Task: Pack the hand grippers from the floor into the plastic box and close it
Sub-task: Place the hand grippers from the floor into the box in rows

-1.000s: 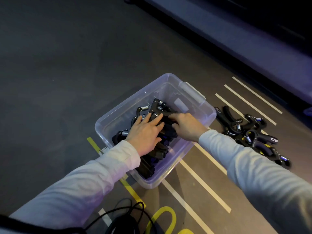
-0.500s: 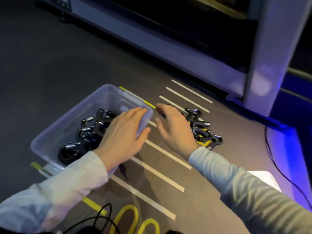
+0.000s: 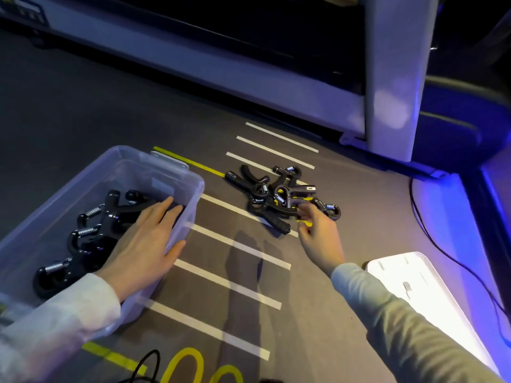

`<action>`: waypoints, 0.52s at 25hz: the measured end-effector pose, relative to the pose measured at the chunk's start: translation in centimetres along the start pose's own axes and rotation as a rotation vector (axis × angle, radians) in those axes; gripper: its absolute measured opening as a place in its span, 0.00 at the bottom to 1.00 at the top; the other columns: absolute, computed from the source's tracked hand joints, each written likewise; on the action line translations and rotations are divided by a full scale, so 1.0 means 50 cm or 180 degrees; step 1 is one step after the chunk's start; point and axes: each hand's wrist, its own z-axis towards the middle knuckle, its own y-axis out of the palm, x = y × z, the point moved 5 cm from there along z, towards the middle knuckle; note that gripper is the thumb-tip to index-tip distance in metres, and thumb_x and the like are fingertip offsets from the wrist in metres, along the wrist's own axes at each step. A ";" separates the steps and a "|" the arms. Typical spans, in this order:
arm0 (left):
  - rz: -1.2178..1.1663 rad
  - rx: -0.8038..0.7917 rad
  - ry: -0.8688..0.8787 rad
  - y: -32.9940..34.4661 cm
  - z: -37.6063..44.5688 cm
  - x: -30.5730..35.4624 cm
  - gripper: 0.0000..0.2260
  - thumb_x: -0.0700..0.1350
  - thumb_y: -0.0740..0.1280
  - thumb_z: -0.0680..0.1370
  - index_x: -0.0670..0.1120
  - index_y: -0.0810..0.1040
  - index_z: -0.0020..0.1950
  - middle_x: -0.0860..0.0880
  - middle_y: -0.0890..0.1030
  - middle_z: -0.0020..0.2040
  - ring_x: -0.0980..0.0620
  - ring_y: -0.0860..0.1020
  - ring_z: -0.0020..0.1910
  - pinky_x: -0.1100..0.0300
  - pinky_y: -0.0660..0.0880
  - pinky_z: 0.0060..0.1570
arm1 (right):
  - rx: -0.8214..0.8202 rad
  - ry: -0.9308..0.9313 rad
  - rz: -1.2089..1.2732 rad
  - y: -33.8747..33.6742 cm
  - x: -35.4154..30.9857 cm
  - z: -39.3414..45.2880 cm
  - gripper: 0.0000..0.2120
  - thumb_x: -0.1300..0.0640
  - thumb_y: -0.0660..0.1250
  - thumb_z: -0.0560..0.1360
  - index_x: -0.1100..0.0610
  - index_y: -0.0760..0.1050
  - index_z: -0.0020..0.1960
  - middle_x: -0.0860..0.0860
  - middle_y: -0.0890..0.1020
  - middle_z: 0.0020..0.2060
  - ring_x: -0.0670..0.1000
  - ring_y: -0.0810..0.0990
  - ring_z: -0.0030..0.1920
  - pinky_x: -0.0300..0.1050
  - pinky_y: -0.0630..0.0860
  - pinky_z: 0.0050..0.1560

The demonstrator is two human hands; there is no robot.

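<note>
Grey floor (image 3: 83, 111) carries everything: left hand (image 3: 143, 244) lies flat, fingers straight, on the plastic box (image 3: 55, 189) rim; right hand (image 3: 318, 233), fingers loosely spread, reaches the loose hand grippers (image 3: 273, 194).

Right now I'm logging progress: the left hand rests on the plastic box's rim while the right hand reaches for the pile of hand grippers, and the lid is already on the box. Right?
Not quite: the head view shows the plastic box open, no lid on it, grippers visible inside. The rest holds: the left hand rests on its rim and the right hand reaches for the pile of hand grippers.

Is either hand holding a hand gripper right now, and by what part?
No. The left hand rests on the plastic box rim; the right hand reaches toward the floor pile.
</note>
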 end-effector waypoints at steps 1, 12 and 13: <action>0.0166 -0.0035 0.0147 0.011 0.010 0.006 0.29 0.44 0.74 0.69 0.38 0.70 0.67 0.37 0.70 0.68 0.36 0.70 0.65 0.44 0.69 0.62 | -0.0099 0.0035 -0.0104 0.017 0.014 0.006 0.19 0.62 0.60 0.74 0.56 0.72 0.65 0.52 0.79 0.60 0.54 0.78 0.60 0.47 0.75 0.59; 0.0346 0.0022 0.0315 0.067 0.073 0.013 0.31 0.37 0.76 0.64 0.37 0.72 0.65 0.37 0.72 0.66 0.41 0.78 0.57 0.51 0.80 0.39 | -0.1047 0.0309 -0.1427 0.209 0.095 0.121 0.19 0.54 0.61 0.78 0.59 0.65 0.66 0.57 0.73 0.61 0.59 0.72 0.64 0.51 0.73 0.58; 0.0274 -0.0023 0.0295 0.074 0.071 0.010 0.32 0.35 0.76 0.62 0.38 0.72 0.65 0.37 0.72 0.66 0.42 0.79 0.56 0.53 0.80 0.38 | -0.1048 0.0330 -0.1544 0.219 0.100 0.125 0.18 0.54 0.61 0.78 0.60 0.65 0.64 0.57 0.74 0.61 0.58 0.72 0.63 0.50 0.73 0.58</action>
